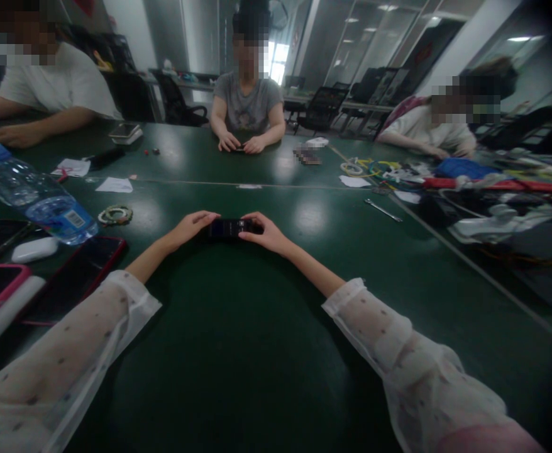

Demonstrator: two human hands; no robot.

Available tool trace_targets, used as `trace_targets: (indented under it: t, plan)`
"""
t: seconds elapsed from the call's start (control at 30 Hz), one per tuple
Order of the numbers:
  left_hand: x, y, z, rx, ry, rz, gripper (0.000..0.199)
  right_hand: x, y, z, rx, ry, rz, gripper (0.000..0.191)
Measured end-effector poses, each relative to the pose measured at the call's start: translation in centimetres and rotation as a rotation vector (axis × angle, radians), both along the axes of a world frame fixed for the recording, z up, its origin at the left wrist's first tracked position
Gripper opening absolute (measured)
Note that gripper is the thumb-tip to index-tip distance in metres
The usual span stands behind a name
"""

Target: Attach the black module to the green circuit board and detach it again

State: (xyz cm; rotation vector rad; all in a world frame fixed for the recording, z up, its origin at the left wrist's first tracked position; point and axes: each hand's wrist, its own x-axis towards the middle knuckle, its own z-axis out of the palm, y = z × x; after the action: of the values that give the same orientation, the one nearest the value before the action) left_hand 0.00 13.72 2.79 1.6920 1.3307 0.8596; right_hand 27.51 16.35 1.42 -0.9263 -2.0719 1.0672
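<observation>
Held sideways just above or on the green table (229, 352) is a small black phone (225, 228), its dark screen showing a few faint lit marks too small to read. My left hand (195, 225) grips its left end, with the thumb along the near top edge. Around the right end, my right hand (263, 233) has its thumb and forefinger closed on the phone. Loose white dotted sleeves cover both forearms. The undersides of the fingers are hidden.
To the left stand a water bottle (52, 201), a red-edged phone (80, 274), a white case (34, 250) and a beaded bracelet (115, 215). A wrench (382, 210) and tangled cables (375, 167) lie right. Across sits a person (248, 104); others sit at both sides.
</observation>
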Motion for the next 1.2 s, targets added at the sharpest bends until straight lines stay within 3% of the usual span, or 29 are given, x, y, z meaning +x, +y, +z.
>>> trace_targets:
  t: [0.13, 0.3, 0.53, 0.77, 0.97, 1.2]
  plan:
    - [-0.1, 0.6, -1.0, 0.040, -0.016, 0.034, 0.059, 0.0, -0.2, 0.3, 0.054, -0.098, -0.065, 0.050]
    - [-0.4, 1.1, -1.9, 0.017, 0.018, 0.071, 0.064, -0.1, -0.3, 0.2, 0.088, -0.160, -0.052, 0.053]
    - [-0.4, 0.9, -1.5, 0.012, -0.020, 0.034, 0.063, -0.2, -0.4, -0.1, 0.141, -0.143, -0.046, 0.053]
    - [-0.3, 0.9, -1.6, 0.011, -0.030, 0.050, 0.067, -0.3, -1.1, 0.4, 0.308, -0.169, 0.002, 0.065]
    - [-0.4, 1.0, -1.8, 0.032, -0.023, 0.041, 0.067, -0.4, -1.3, 0.7, 0.247, -0.182, -0.010, 0.057]
    - [-0.4, 0.4, -0.9, -0.019, -0.048, -0.001, 0.070, -0.4, -1.2, 0.7, 0.227, -0.164, -0.029, 0.056]
